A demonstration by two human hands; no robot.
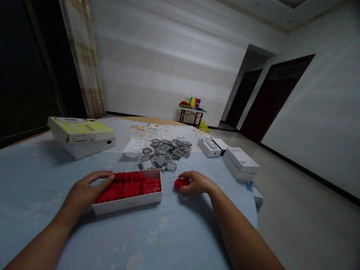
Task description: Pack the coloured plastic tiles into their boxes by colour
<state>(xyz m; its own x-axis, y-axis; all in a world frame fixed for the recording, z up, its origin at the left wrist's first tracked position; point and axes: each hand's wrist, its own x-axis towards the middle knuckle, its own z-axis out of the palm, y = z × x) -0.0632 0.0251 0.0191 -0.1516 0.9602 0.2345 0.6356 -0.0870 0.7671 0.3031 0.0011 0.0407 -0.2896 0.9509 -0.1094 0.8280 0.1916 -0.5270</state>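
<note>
A white open box filled with red interlocking plastic tiles lies on the blue cloth. My left hand is at its left end, the thumb over the red tiles and the fingers along the far side, closed about the far left edge. To the right of the box, my right hand pinches a small red bunch of interlocking tiles just above or on the cloth; how many are in it I cannot tell. Behind the box spreads a pile of grey interlocking tiles.
A clear plastic tray sits left of the grey pile. A yellow-and-white box stands at the far left. White boxes line the right table edge, with another white box nearby. A small side table stands by the wall.
</note>
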